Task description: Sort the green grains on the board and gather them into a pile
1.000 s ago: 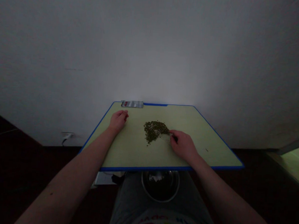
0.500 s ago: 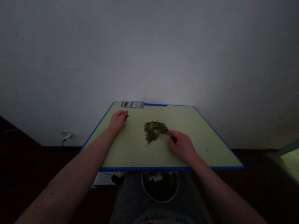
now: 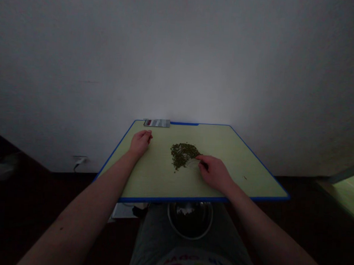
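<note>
A loose pile of small greenish-brown grains, perhaps beans, is spread over the middle of a pale yellow-green table with a blue rim. My right hand is at the pile's right edge. Its fingers pinch a clear, rounded piece whose near part is hidden by the hand; the index finger reaches to the grains. To the left of the pile, my left hand rests on the table with its fingers curled in. Whatever those fingers may hold is hidden.
A phone lies at the table's far left edge, near the wall. Below the front edge, a shiny metal bowl sits in my lap, its dark contents unclear. A small dark sliver lies on the right. A plug is in the wall.
My right index finger has shifted slightly left, and more of the clear piece shows beside the grains. My left hand stays where it was.
</note>
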Demonstrator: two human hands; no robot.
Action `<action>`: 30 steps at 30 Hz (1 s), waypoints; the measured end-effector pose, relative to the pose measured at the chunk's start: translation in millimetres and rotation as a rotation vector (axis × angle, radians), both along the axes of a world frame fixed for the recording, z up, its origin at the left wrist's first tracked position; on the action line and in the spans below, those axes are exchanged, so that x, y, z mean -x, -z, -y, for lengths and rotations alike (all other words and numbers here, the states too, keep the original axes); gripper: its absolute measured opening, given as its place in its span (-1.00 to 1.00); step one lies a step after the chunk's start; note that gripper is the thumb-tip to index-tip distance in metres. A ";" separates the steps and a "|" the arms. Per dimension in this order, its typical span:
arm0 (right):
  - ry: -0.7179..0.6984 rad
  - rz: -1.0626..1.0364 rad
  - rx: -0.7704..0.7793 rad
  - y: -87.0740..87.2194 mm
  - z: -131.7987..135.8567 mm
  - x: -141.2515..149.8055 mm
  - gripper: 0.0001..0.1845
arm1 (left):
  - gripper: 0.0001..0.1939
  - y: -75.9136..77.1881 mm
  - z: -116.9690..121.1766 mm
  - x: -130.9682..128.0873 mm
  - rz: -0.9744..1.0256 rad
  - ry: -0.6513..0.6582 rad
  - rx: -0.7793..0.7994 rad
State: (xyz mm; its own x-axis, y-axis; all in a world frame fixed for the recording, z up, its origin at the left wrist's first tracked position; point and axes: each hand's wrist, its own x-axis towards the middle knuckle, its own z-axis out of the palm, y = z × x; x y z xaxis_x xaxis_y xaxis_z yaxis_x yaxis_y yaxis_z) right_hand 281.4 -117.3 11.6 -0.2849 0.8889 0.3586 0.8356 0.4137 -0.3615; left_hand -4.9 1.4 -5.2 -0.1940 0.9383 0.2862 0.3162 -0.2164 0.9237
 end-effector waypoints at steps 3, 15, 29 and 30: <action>-0.017 -0.013 0.010 0.3 0.9 0.3 -0.65 | -0.66 -1.9 2.1 -0.8 -0.006 -0.009 0.002; -0.062 0.025 0.052 -1.8 -10.5 5.4 -0.66 | -0.65 -0.7 2.1 0.0 -0.001 0.000 0.007; -0.181 0.027 0.042 -4.9 -20.6 28.4 -0.64 | -0.67 -0.2 -0.5 -0.7 0.043 0.014 0.028; -0.189 0.027 0.043 -5.1 -21.5 29.9 -0.65 | -0.67 -0.3 -0.5 -0.9 0.044 0.013 0.024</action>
